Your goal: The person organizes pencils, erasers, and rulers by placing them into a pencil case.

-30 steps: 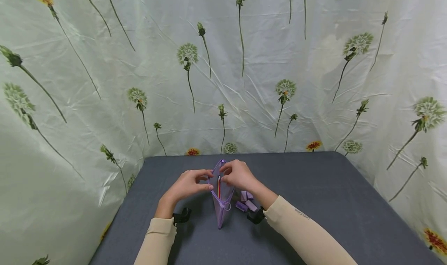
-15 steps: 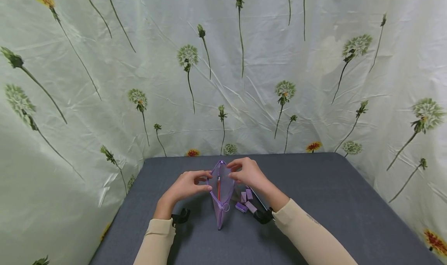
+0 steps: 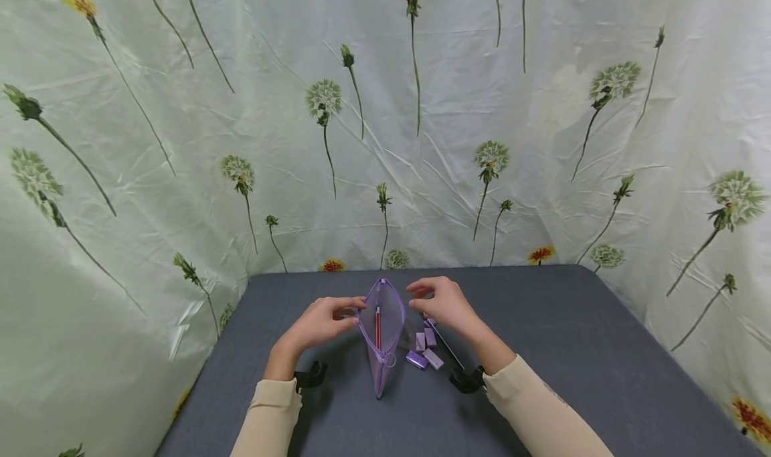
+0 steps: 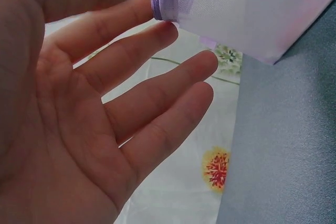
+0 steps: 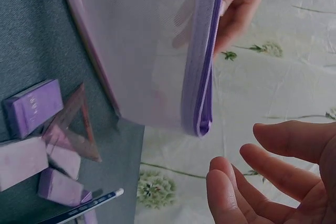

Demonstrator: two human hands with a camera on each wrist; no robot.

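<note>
1. find the mesh pouch near the middle of the bench, upright, fine-netted and sheer, with darker purple zip tape round a parted, leaf-shaped mouth.
2. touches its left rim with fingertips of the left grip, spread and relaxed, with the lower fingers long and clear of the netting; cannot tell if the thumb touches.
3. holds the right grip just beside the opposite rim, apart from it, with fingers loosely curved and thumb clear of the fingertips.
4. shows a slim red stick inside the mouth, and a thin round pull ring at the near zip end.
5. see, right of the pouch, a cluster of small box-shaped pieces: a glossy purple block with pale print, a matt pale block and a smaller purple block.
6. note among them a translucent pinkish triangle and a slender dark rod with a whitish tip.
7. feels woven in the blue-grey bench cover; looks shiny and creased in the dandelion-printed sheet behind.
</note>
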